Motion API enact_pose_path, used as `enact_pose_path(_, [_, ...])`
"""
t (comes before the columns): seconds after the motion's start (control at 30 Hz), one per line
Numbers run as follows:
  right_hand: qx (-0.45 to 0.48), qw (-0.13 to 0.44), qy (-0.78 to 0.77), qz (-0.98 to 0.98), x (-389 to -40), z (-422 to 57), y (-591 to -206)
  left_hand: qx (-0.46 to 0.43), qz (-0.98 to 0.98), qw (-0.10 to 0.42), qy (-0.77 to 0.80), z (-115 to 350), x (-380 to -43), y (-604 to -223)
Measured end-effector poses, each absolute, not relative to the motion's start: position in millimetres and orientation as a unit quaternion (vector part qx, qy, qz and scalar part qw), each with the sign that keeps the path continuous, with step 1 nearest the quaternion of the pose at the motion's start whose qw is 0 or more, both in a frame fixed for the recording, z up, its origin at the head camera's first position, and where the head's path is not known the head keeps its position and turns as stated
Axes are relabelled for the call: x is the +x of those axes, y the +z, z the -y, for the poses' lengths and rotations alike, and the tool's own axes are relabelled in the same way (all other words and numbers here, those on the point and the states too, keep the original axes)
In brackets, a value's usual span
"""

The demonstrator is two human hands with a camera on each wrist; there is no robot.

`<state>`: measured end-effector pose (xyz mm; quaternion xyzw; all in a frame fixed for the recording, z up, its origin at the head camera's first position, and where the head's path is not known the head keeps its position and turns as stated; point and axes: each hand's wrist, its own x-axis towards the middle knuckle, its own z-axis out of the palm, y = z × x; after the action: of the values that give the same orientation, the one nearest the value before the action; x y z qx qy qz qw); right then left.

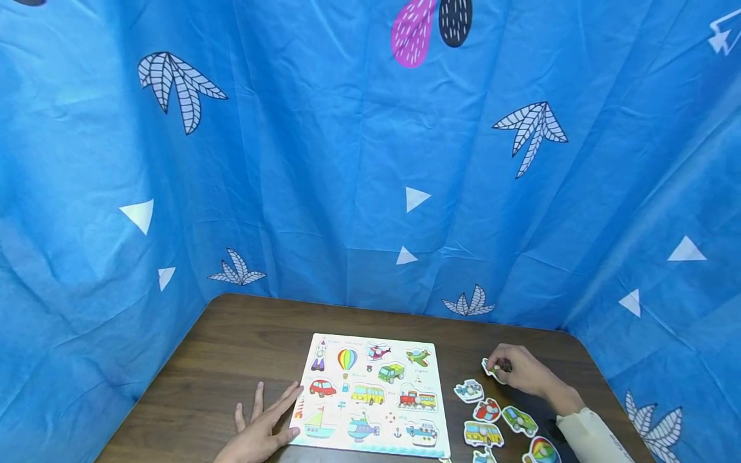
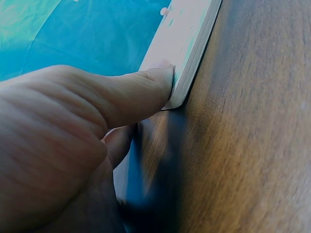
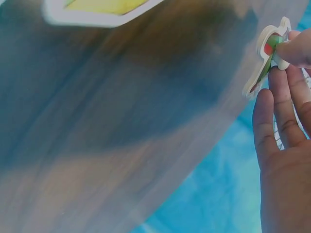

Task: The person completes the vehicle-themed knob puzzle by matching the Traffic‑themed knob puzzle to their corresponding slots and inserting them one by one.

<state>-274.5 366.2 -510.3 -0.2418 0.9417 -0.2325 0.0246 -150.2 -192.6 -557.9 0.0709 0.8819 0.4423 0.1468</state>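
A puzzle board (image 1: pixel 345 429) printed with vehicles lies flat on the table. My left hand (image 1: pixel 258 432) is beside its left edge with fingers spread; the thumb (image 2: pixel 155 87) presses on the near left corner, and the fingertips reach the board's edge. Right of the board, toward the back, my right hand (image 1: pixel 521 371) pinches a white-edged puzzle piece (image 3: pixel 266 58) with green and red printing between thumb and fingers. In the head view the fingers hide much of that piece.
Several loose pieces lie right of the board: a ship piece (image 1: pixel 469 390), a red piece (image 1: pixel 487 410), a green truck piece (image 1: pixel 520 420), a yellow bus piece (image 1: pixel 483 434) and a balloon piece (image 1: pixel 542 451). A blue curtain (image 1: pixel 324 193) hangs behind the wooden table (image 1: pixel 191 386).
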Motion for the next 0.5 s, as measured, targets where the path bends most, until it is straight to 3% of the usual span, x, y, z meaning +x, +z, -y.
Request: enact_pose_path(0.5, [-0.298,0.035,-0.217,-0.929,-295.4,-310.1,-507.4,0.068,-0.881,0.148,0.444,193.1,-149.4,-556.6])
